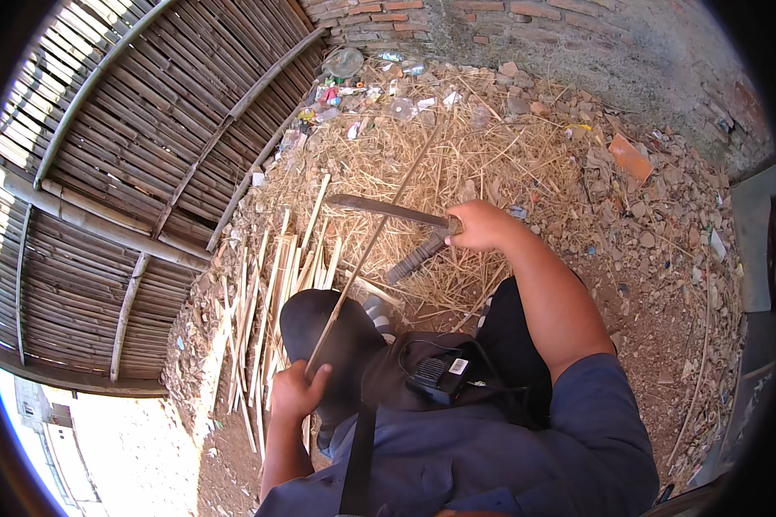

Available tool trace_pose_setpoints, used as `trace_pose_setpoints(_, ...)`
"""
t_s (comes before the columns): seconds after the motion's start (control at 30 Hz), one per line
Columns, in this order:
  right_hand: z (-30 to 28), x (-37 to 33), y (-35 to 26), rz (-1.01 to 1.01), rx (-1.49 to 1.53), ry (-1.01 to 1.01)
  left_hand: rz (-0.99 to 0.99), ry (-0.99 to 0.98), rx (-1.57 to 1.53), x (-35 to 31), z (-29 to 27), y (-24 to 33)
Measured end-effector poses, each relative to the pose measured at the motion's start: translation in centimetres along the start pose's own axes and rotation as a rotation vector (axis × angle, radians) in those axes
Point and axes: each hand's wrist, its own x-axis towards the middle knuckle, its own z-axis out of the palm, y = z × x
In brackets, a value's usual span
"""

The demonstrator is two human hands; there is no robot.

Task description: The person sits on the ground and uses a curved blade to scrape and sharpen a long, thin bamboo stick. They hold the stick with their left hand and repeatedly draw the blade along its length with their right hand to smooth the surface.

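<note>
My left hand (297,392) is closed round the lower end of a long, thin bamboo strip (359,267), which slants up and away to the right over the straw. In my right hand (478,226) is a machete (388,208), its dark curved blade pointing left. The blade crosses the strip a little below the strip's middle; whether they touch I cannot tell. A ribbed, dark stick-like piece (418,258) lies just below my right hand, and how it joins the hand or machete is unclear. Several pale split bamboo strips (272,302) lie beside my left knee.
Straw and shavings (517,164) cover the ground ahead, with litter (328,99) at the far left. A bamboo slat wall (129,146) stands left, a brick wall (560,43) at the back. An orange tile piece (630,158) lies among rubble at right. A black device (440,372) with a cable rests on my lap.
</note>
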Motion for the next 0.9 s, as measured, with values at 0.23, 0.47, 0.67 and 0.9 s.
trace_pose_setpoints(0.23,-0.2,0.3,0.1,0.038,0.022,-0.049,-0.01,-0.006,-0.023,0.0,0.0,0.0)
trace_pose_setpoints(0.47,0.5,0.4,-0.1,-0.017,0.035,-0.05,-0.029,-0.013,-0.036,0.0,0.1,-0.2)
trace_pose_setpoints(0.67,-0.1,0.3,-0.4,0.002,0.023,-0.077,-0.051,-0.035,-0.047,0.1,-0.2,0.1)
trace_pose_setpoints(0.9,-0.4,0.1,-0.4,0.002,0.031,-0.09,-0.066,-0.024,-0.069,0.0,-0.4,0.3)
